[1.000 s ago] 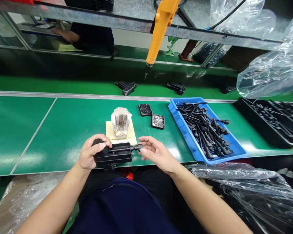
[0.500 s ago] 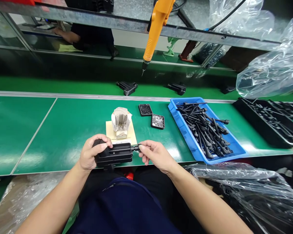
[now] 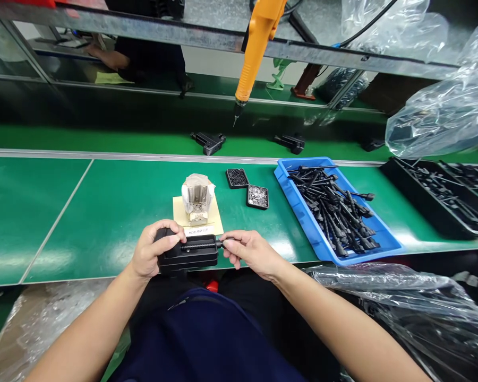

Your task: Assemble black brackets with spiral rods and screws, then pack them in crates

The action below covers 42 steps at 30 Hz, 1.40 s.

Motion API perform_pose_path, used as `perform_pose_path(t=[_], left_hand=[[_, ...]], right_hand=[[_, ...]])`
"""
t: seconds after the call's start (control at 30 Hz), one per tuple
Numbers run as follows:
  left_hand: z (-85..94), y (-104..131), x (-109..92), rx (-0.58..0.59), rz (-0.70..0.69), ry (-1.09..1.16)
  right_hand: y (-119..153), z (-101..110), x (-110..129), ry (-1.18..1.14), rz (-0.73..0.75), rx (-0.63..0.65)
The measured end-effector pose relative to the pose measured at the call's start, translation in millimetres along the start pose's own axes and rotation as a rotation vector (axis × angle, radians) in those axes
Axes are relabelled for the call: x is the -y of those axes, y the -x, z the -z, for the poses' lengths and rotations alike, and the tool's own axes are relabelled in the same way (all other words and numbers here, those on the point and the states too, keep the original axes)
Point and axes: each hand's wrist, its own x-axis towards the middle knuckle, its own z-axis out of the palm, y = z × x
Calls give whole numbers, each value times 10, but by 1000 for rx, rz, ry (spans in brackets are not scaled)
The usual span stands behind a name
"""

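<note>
The black housing (image 3: 189,259) is located at the lower centre of the frame, held lengthwise at the near edge of the green bench (image 3: 103,212). Its left end is gripped by the left hand (image 3: 157,249): the fingers are curled around the far side and the thumb is pressed along the top. A black ribbed rod (image 3: 199,245) is seated in the slot of the housing and protrudes at its right end. The protruding tip is pinched between thumb and forefinger of the right hand (image 3: 249,253); the remaining fingers are loosely bent below.

Directly beyond the housing, a white-wrapped fixture (image 3: 198,199) is set on a yellow card (image 3: 178,211). A printed white label (image 3: 199,231) is attached at the near edge of the card — its characters are too small to be read reliably.

Right of the fixture, two small black trays are placed corner to corner: one with dark small parts (image 3: 237,178), one with silvery small parts (image 3: 257,196). At centre right, more ribbed rods (image 3: 334,212) are heaped in a blue tray (image 3: 387,245). At upper centre, an orange power screwdriver (image 3: 253,53) is suspended — bit pointing down.
</note>
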Motion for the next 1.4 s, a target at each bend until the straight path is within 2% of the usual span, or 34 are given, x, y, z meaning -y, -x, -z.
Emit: perform_pose_path(t=[0.1, 0.17, 0.2, 0.23, 0.33, 0.4, 0.47, 0.6, 0.67, 0.73, 0.83, 0.87, 0.93, 1.07, 1.17, 1.27, 1.33, 1.4], left_hand=[[-6, 1, -3, -16, 51, 76], [-3, 2, -7, -22, 67, 102], [1, 4, -9, -24, 66, 97], [4, 6, -12, -25, 59, 84], [13, 13, -22, -15, 31, 43], [12, 20, -25, -10, 21, 30], [6, 28, -24, -16, 22, 30], [-9, 34, 6, -46, 76, 77], [-9, 28, 34, -61, 100, 100], [-3, 18, 59, -61, 98, 102], [0, 10, 77, -33, 74, 81], [-2, 11, 76, -26, 70, 77], [-9, 15, 68, -26, 66, 72], [-17, 23, 53, -48, 78, 69], [-17, 30, 54, -64, 93, 77], [-40, 54, 28, -194, 137, 92], [-77, 77, -21, -364, 145, 60], [-125, 97, -85, -518, 127, 10]], right_hand=[[11, 81, -36, 378, 392, -19], [22, 121, -42, 530, 550, -45], [29, 130, -30, 537, 541, -60], [36, 131, -7, 501, 463, -56], [55, 111, 97, 246, 44, 68], [60, 101, 146, 111, -116, 147], [59, 109, 139, 155, -62, 135], [44, 156, 5, 590, 437, 49], [40, 164, -52, 699, 575, 16], [43, 152, -67, 680, 495, 4], [57, 117, -29, 497, 227, 34], [63, 108, -10, 458, 184, 43], [74, 100, 24, 492, 210, 33], [74, 111, 42, 657, 385, -15], [32, 127, -18, 620, 369, -9], [-25, 86, -149, 391, 240, -106], [-39, -26, -246, 262, 137, -225], [-23, -217, -323, 254, 78, -230]])
